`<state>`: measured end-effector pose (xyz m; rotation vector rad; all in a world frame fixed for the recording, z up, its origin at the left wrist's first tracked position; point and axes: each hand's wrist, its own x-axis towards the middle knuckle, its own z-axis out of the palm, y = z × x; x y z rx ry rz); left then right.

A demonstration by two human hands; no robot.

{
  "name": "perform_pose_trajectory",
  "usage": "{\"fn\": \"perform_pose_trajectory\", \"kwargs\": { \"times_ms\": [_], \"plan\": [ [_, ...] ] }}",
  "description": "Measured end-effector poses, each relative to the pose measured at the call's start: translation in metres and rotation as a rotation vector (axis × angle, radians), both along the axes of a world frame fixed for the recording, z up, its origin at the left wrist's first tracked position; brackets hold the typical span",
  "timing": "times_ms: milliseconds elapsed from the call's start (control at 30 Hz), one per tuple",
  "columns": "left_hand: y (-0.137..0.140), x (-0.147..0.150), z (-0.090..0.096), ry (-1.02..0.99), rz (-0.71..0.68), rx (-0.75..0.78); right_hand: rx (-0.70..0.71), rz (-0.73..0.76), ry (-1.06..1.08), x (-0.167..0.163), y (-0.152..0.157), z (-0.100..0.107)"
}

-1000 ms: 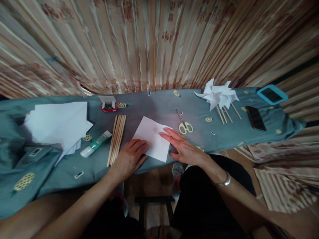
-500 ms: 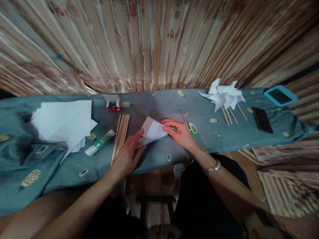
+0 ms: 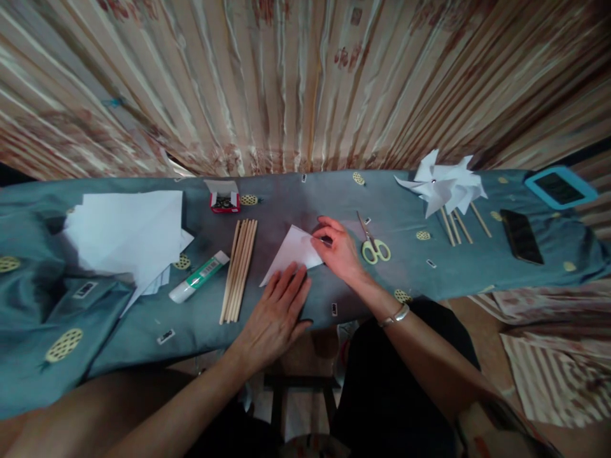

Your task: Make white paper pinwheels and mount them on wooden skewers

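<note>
A white sheet of paper (image 3: 290, 249), folded into a triangle, lies on the cloth-covered table in front of me. My left hand (image 3: 281, 305) rests flat with outstretched fingers on its lower edge. At its right corner my right hand (image 3: 337, 248) is closed, thumb and fingers pinching the paper. To the left of the paper is a row of several wooden sticks (image 3: 238, 270). A pair of scissors with yellow-green handles (image 3: 373, 245) lies just right of my right hand.
A glue stick (image 3: 199, 277) and a stack of white paper (image 3: 133, 229) lie on the left. Behind the sticks stands a small red box (image 3: 224, 201). Several paper pinwheels (image 3: 442, 184), a black phone (image 3: 521, 236) and a blue-framed device (image 3: 561, 187) are on the right.
The paper's folded layer now lies over into a triangle. My left hand has moved right from the paper's left corner onto its lower edge. The view has shifted slightly.
</note>
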<state>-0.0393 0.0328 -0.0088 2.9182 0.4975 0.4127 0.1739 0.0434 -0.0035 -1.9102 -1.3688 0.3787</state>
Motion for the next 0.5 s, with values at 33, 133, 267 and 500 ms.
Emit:
{"fn": "perform_pose_trajectory", "kwargs": {
  "times_ms": [33,133,267,500],
  "plan": [
    [0.0007,-0.0004,-0.0002,0.003,0.006,0.002,0.003,-0.007,-0.004,-0.0002,0.0001,-0.001],
    [0.0017,-0.001,-0.0008,0.006,0.015,0.0,0.007,-0.021,-0.008,0.0001,0.0011,-0.0036],
    [0.0017,-0.0017,-0.0025,0.025,0.019,-0.009,0.006,-0.028,-0.013,-0.0001,0.0018,-0.0043],
    [0.0019,-0.0014,-0.0041,0.039,0.033,-0.012,0.002,-0.045,-0.062,-0.0017,0.0029,-0.0019]
  ]
}}
